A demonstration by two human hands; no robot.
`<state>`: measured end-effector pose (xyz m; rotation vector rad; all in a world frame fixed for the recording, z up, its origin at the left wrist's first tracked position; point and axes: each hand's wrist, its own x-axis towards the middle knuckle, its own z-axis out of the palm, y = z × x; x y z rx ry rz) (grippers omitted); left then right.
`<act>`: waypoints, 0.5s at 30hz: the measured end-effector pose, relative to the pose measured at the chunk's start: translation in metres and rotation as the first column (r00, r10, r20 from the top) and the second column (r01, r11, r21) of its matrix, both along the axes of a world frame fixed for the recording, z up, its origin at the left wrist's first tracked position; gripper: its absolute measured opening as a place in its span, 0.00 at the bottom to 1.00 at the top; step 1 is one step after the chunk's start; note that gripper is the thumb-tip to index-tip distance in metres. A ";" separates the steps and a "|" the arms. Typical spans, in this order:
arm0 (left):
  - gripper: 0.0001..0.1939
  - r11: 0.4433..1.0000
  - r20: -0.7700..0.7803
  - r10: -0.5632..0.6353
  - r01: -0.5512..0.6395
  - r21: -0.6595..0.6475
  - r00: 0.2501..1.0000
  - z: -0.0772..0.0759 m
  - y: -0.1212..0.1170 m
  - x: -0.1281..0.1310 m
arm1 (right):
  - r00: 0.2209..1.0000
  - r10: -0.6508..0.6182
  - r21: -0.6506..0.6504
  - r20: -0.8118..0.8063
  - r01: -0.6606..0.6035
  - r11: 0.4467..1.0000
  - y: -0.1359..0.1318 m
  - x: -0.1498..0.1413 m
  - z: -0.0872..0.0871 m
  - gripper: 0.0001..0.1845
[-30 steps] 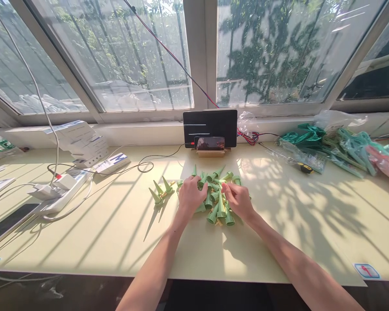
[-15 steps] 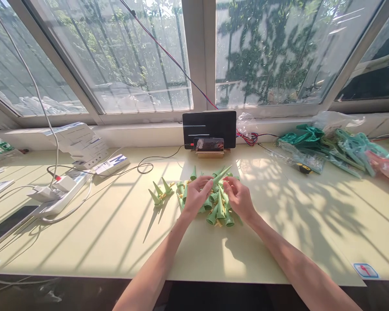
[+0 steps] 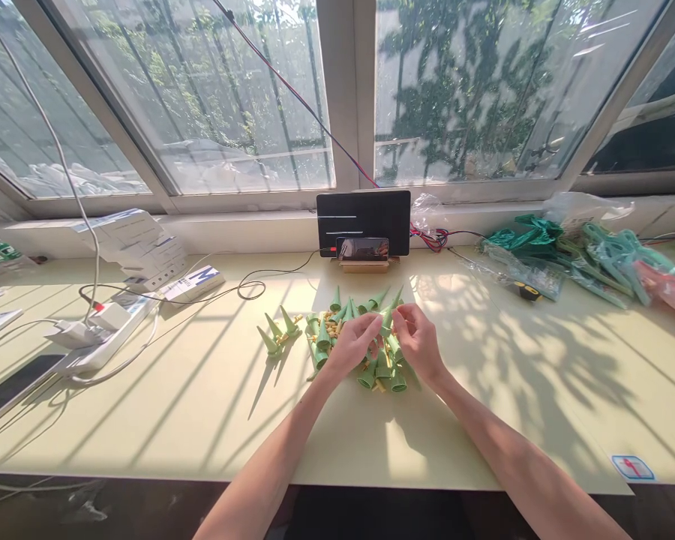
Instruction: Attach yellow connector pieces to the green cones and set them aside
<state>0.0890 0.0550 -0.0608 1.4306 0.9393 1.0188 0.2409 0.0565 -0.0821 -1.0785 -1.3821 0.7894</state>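
The left hand [image 3: 358, 341] is pinching a green cone [image 3: 391, 315] over the pile [image 3: 322, 334] in the middle. The right hand [image 3: 418, 341] is curling its fingers beside it. Three cones [image 3: 274, 330] are standing to the left.

In the head view I see my left hand [image 3: 358, 342] and right hand [image 3: 419, 341] close together over a pile of green cones [image 3: 322, 337] on the desk [image 3: 202, 420]. Three cones [image 3: 281, 330] stand apart, left of the pile; behind it, a phone [image 3: 363, 249] leans before a black tablet [image 3: 363, 210].
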 end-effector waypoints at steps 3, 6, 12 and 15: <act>0.21 1.000 -0.062 -0.012 0.012 -0.001 0.998 0.001 -0.001 -0.001 | 1.000 0.015 0.006 0.011 -0.015 1.000 0.000 0.000 0.000 0.13; 0.21 0.999 -0.063 -0.041 0.039 -0.025 0.997 0.001 -0.001 -0.002 | 1.000 0.016 0.012 0.016 -0.016 1.000 0.000 0.001 0.000 0.13; 0.27 0.994 0.092 -0.074 0.081 -0.078 0.993 0.002 0.000 0.000 | 1.000 0.002 -0.001 0.025 -0.002 1.000 -0.001 0.002 0.000 0.16; 0.28 0.992 0.140 -0.067 0.081 -0.097 0.988 0.001 0.002 0.000 | 1.000 0.022 0.003 0.015 -0.022 1.000 -0.001 0.002 0.001 0.15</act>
